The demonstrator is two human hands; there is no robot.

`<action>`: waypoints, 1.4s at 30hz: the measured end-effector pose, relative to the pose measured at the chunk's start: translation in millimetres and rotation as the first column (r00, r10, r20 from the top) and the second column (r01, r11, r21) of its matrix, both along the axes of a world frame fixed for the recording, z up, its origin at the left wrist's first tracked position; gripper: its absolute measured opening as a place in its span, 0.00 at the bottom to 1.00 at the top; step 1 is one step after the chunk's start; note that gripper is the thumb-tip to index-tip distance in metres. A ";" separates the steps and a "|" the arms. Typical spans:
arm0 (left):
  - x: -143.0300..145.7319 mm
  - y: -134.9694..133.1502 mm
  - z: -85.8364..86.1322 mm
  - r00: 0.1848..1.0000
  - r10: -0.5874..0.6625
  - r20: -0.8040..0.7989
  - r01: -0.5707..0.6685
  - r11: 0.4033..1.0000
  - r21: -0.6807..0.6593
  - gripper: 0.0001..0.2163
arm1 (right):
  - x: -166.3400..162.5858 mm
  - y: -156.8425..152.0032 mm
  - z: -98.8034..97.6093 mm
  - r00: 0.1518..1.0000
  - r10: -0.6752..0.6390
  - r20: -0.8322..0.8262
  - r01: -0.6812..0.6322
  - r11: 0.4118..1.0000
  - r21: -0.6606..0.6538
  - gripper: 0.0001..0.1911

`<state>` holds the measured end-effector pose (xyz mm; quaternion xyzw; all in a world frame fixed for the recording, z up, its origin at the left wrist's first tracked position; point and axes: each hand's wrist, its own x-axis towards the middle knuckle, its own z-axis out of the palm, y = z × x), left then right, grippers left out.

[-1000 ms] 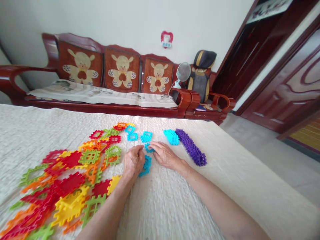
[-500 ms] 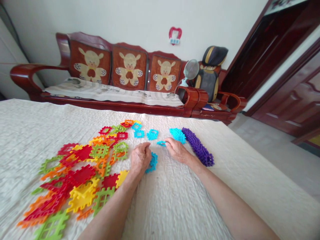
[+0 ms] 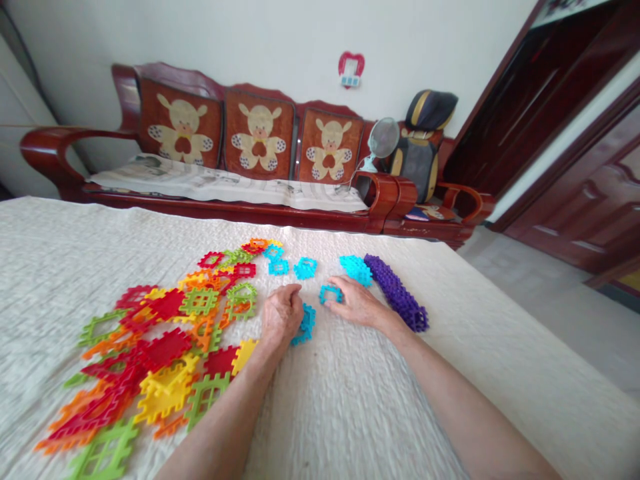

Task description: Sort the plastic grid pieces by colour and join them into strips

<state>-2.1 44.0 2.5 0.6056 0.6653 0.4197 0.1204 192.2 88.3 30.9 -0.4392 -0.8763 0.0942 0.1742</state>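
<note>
My right hand (image 3: 356, 300) pinches a small blue notched frame piece (image 3: 331, 293) by its right side, between thumb and fingers. My left hand (image 3: 283, 313) is closed with its fingers curled; whatever may be in it is hidden. Against its right side lies another blue interlocking piece (image 3: 306, 325), partly covered by the hand. Beyond both hands are more loose blue pieces (image 3: 305, 268). Past my right hand, a stack of light blue pieces (image 3: 356, 269) touches a long leaning row of purple pieces (image 3: 397, 293).
Left of my left hand spreads a pile of red, yellow, orange and green interlocking pieces (image 3: 165, 350). A quilted whitish cloth (image 3: 340, 420) covers the table. Behind it stand a wooden sofa with cushions (image 3: 260, 137) and a small fan (image 3: 383, 138).
The blue frame in my right hand has tilted from edge-on to showing its opening, and my thumb has come lower. My left hand stays where it was.
</note>
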 end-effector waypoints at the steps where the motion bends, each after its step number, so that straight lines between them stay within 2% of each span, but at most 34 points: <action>1: -0.1 0.2 -0.2 1.000 0.002 0.000 -0.002 1.000 -0.002 0.15 | -1.6 -1.2 -0.9 1.000 0.007 0.017 -0.008 1.000 0.010 0.25; 5: -0.3 0.8 0.5 1.000 0.003 -0.003 -0.003 1.000 -0.014 0.15 | -5.8 -5.5 0.4 0.998 0.033 0.058 -0.034 0.999 0.029 0.24; 8: 0.0 0.3 2.1 1.000 0.010 -0.004 -0.011 1.000 -0.021 0.15 | -0.8 -4.9 8.5 0.997 0.035 0.075 -0.037 0.999 0.039 0.25; 12: 0.3 -0.9 3.1 1.000 0.003 -0.001 -0.003 1.000 -0.026 0.14 | 21.0 3.8 23.6 0.983 -0.127 0.130 0.109 0.984 0.139 0.30; 15: 0.2 -1.1 3.0 1.000 0.000 -0.005 0.000 1.000 -0.018 0.14 | 39.7 12.5 29.3 0.946 -0.255 0.199 0.212 0.953 0.215 0.28; 19: -0.1 -0.9 4.0 1.000 -0.001 -0.006 0.001 1.000 -0.021 0.14 | 52.9 19.0 27.0 0.922 -0.294 0.252 0.231 0.940 0.252 0.24; 28: 0.6 -0.9 4.2 1.000 -0.005 0.000 0.005 1.000 -0.016 0.14 | 56.1 20.9 20.3 0.911 -0.310 0.272 0.235 0.932 0.276 0.24; 33: 0.0 -0.4 1.8 1.000 0.000 -0.001 0.000 1.000 -0.005 0.14 | 57.0 22.2 18.5 0.933 -0.282 0.222 0.211 0.931 0.297 0.27; 36: -0.4 -0.1 1.1 1.000 0.001 0.008 -0.001 1.000 -0.003 0.14 | 55.5 20.3 18.7 0.955 -0.235 0.183 0.166 0.931 0.324 0.25; 39: -0.2 -0.1 0.7 1.000 -0.003 0.028 0.004 1.000 -0.009 0.14 | 45.3 17.1 17.6 0.983 -0.143 0.111 0.096 0.931 0.351 0.23; 42: 0.3 0.1 0.3 0.999 -0.001 0.033 0.001 1.000 -0.003 0.14 | 21.3 17.2 12.7 0.999 -0.007 0.049 -0.009 0.946 0.323 0.23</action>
